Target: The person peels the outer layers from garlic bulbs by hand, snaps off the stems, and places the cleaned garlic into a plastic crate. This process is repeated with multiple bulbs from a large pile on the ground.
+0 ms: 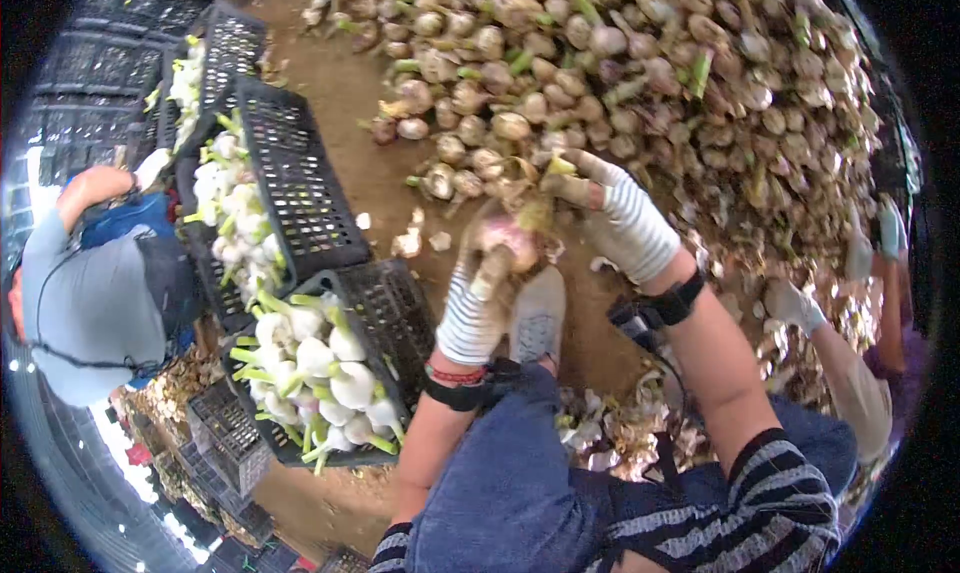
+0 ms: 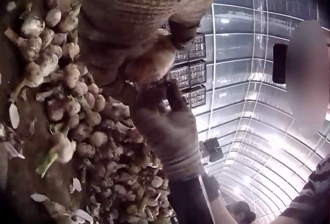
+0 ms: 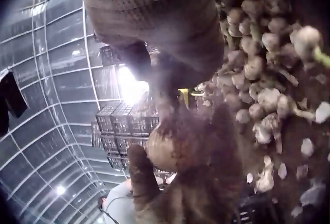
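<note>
A garlic bulb [image 1: 507, 239] with purplish-white skin sits in my gloved left hand [image 1: 470, 308], the fingers and thumb curled round it. My right hand [image 1: 632, 225], in a striped, soiled glove, pinches the dry yellowish stem above the bulb. In the right wrist view the bulb [image 3: 169, 151] lies in the left palm, thumb against its side, the right fingers over its top. Both hands close in on the bulb [image 2: 153, 64] in the left wrist view, hiding much of it.
A large heap of unpeeled garlic [image 1: 640, 63] spreads beyond my hands. Black crates [image 1: 300, 173] stand at left, some filled with peeled white garlic [image 1: 335, 368]. A person in a grey top [image 1: 100, 303] works beyond them. Another person's gloved hand [image 1: 795, 305] is at right; loose skins litter the ground.
</note>
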